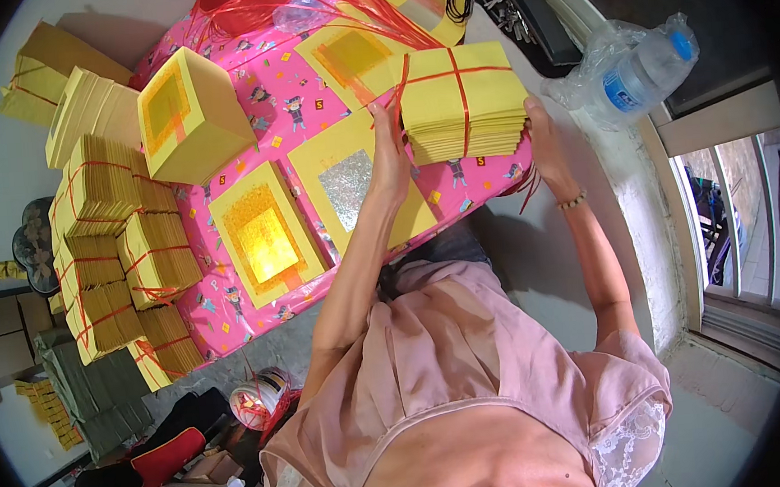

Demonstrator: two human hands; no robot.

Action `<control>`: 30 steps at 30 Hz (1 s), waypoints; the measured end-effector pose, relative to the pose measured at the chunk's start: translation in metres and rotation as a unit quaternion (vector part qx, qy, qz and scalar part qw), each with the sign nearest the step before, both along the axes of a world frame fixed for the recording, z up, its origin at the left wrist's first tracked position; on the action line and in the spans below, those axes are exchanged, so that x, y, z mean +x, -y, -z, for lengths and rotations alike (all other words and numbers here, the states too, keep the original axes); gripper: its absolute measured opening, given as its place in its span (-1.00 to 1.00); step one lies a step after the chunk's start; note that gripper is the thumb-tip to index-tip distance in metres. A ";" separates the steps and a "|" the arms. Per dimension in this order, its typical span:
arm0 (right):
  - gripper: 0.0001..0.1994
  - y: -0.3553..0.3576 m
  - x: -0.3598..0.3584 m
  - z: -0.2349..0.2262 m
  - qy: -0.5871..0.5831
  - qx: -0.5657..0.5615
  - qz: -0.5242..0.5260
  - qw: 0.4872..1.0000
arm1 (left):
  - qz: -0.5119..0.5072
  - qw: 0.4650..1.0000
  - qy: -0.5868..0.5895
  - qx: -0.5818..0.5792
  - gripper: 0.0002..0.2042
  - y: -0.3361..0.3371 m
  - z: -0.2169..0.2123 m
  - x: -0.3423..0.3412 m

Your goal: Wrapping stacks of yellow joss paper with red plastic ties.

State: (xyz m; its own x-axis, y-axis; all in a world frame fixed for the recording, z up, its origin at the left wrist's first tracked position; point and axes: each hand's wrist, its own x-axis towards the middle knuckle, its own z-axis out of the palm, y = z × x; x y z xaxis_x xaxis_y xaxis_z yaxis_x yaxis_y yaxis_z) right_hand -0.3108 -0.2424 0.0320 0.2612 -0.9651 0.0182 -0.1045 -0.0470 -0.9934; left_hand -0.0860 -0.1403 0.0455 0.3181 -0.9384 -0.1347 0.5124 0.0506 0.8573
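Observation:
A thick bundle of yellow paper [490, 92], tied crosswise with red plastic string, stands at the right end of the pink table. My left hand [390, 157] grips its left side, next to strands of red string. On the opposite side my right hand [546, 147] presses against the bundle, a beaded bracelet on that wrist. Just left of the bundle, yellow paper with a silver square [348, 192] lies under my left forearm. Beside it sits a stack of yellow paper with a gold square [263, 241]. The bundle's underside is hidden.
Tied yellow bundles [102, 264] pile up along the table's left edge, near a tall paper stack [191, 117]. Loose red string [347, 11] spreads across the back. A black case with keys [520, 26] and a bagged water bottle [641, 81] lie right. Another person [165, 458] is lower left.

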 end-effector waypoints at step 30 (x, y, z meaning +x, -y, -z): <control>-0.44 -0.044 0.162 -0.048 -0.011 0.062 -0.221 0.973 | -0.216 0.942 0.209 0.151 -0.28 -0.107 -0.036 0.081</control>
